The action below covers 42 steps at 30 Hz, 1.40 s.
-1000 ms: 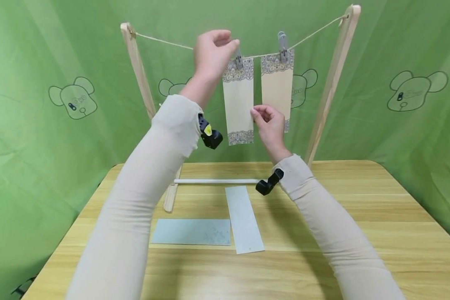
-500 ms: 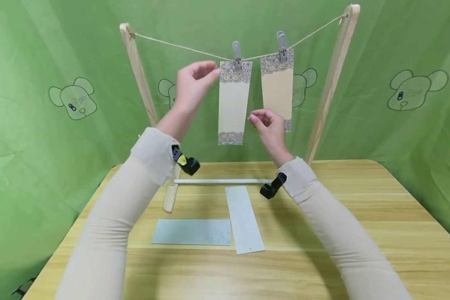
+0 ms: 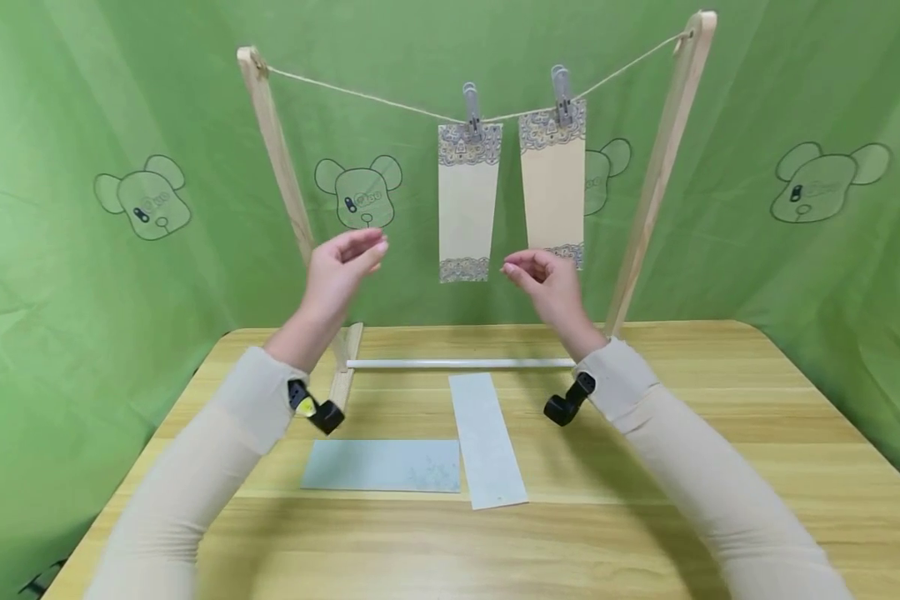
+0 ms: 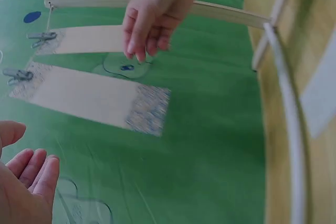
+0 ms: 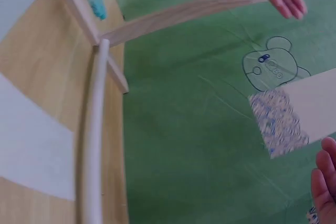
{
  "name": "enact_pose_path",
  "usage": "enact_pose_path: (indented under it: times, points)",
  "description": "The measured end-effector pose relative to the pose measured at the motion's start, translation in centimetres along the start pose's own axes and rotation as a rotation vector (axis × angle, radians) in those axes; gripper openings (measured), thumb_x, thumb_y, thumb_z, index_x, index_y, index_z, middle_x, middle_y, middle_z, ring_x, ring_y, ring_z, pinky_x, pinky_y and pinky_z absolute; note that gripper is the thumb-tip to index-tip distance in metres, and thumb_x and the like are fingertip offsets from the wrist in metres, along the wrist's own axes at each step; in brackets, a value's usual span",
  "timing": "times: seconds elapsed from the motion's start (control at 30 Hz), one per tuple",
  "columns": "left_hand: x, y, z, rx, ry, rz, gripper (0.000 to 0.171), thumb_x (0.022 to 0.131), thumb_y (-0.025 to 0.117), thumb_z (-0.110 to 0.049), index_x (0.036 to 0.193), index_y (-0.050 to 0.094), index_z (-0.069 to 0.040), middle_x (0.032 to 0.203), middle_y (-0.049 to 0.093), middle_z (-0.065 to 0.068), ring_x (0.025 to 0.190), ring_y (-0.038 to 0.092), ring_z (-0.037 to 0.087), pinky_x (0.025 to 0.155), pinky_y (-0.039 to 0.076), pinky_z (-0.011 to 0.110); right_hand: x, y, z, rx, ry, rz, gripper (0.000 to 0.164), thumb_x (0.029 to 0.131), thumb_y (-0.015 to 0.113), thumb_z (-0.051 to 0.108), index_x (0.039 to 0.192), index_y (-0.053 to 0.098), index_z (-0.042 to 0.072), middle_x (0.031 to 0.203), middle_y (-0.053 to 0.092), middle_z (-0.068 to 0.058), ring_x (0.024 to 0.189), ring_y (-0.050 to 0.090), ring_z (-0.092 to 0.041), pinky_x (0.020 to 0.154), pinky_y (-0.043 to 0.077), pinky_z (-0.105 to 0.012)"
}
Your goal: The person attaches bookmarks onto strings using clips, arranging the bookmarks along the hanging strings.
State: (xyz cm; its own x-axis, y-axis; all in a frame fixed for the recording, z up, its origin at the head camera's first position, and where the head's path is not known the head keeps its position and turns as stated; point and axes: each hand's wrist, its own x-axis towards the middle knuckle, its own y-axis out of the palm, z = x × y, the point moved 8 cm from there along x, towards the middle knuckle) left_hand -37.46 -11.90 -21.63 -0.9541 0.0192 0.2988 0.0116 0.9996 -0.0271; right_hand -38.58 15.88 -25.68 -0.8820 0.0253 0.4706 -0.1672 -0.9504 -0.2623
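Note:
Two paper strips with patterned ends hang from a string: a cream strip (image 3: 467, 204) on the left and a tan strip (image 3: 553, 192) on the right. A grey clothespin (image 3: 472, 112) pinches the top of the cream one, and a second clothespin (image 3: 562, 96) the tan one. Left of the cream strip, my left hand (image 3: 341, 271) is in the air, touching nothing, its fingers loosely bent. My right hand (image 3: 551, 283) is in front of the tan strip's lower end, apart from the cream strip, fingers relaxed and holding nothing. In the left wrist view the cream strip (image 4: 94, 95) hangs free.
The string (image 3: 360, 96) runs between a left wooden post (image 3: 281, 158) and a right wooden post (image 3: 663, 167). A white rod (image 3: 457, 363) joins their feet. Two light blue strips lie on the wooden table (image 3: 720, 467): one crosswise (image 3: 375, 465), one lengthwise (image 3: 489, 442).
My left hand has come down and left from beside the cream strip's clothespin. My right hand has let go of the cream strip's edge and dropped slightly. The cream strip swung a little left.

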Motion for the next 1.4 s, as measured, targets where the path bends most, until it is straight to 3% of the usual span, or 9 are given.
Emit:
enact_pose_path:
  times: [0.27,0.43,0.57,0.87,1.03,1.2,1.4]
  points:
    - [-3.6,-2.9,5.4,0.046,-0.085,0.012,0.039,0.089,0.063,-0.009,0.126,0.054,0.001,0.127,0.057,0.018,0.100,0.060,0.008,0.089,0.050,0.020,-2.9,0.1,-1.9,-0.071,0.031,0.077,0.031,0.088,0.066,0.024,0.107,0.064,0.000,0.098,0.067,-0.015,0.076,0.060,-0.007,0.067,0.051,-0.016]
    - [-5.5,-5.5,8.2,0.100,-0.083,-0.026,0.037,0.089,0.063,-0.004,0.124,0.055,0.005,0.125,0.057,0.022,0.095,0.060,0.001,0.090,0.048,0.016,-5.0,0.8,-3.4,-0.114,0.073,0.138,0.029,0.089,0.066,0.026,0.107,0.065,0.003,0.094,0.069,-0.009,0.076,0.060,-0.009,0.068,0.054,-0.023]
    - [-6.5,-7.7,10.0,0.134,-0.087,-0.053,0.036,0.088,0.063,-0.002,0.122,0.054,0.008,0.124,0.057,0.025,0.092,0.060,-0.002,0.088,0.049,0.014,-6.5,1.3,-4.5,-0.108,0.112,0.178,0.024,0.090,0.065,0.020,0.106,0.065,0.002,0.095,0.068,-0.012,0.078,0.061,-0.011,0.069,0.054,-0.022]
    - [-7.8,-12.0,12.3,0.148,-0.117,-0.143,0.039,0.089,0.064,-0.007,0.123,0.054,0.009,0.114,0.065,0.010,0.091,0.061,-0.003,0.086,0.050,0.014,-9.8,2.0,-7.0,-0.101,0.162,0.208,0.021,0.090,0.063,0.014,0.106,0.065,-0.001,0.098,0.067,-0.018,0.089,0.061,-0.035,0.071,0.052,-0.020]
    - [-8.7,-13.8,13.3,0.178,-0.127,-0.204,0.038,0.089,0.065,-0.008,0.122,0.055,0.008,0.106,0.068,-0.003,0.092,0.061,-0.002,0.085,0.049,0.011,-11.5,2.3,-8.1,-0.078,0.197,0.234,0.024,0.091,0.063,0.014,0.107,0.064,-0.004,0.101,0.067,-0.021,0.089,0.061,-0.033,0.072,0.051,-0.021]
    - [-8.6,-15.4,14.3,0.152,-0.152,-0.243,0.039,0.089,0.064,-0.005,0.123,0.053,0.009,0.096,0.068,-0.013,0.090,0.062,-0.003,0.084,0.049,0.011,-12.9,2.7,-8.7,-0.024,0.260,0.264,0.030,0.091,0.062,0.011,0.113,0.059,-0.009,0.105,0.065,-0.022,0.093,0.060,-0.034,0.077,0.054,-0.025]
    - [-8.6,-17.3,16.2,0.163,-0.268,-0.267,0.044,0.089,0.065,-0.009,0.127,0.050,0.007,0.088,0.065,-0.020,0.087,0.061,-0.006,0.082,0.048,0.008,-14.6,3.3,-9.2,0.000,0.338,0.285,0.035,0.091,0.062,0.011,0.119,0.056,-0.010,0.111,0.063,-0.022,0.098,0.060,-0.028,0.080,0.054,-0.027]
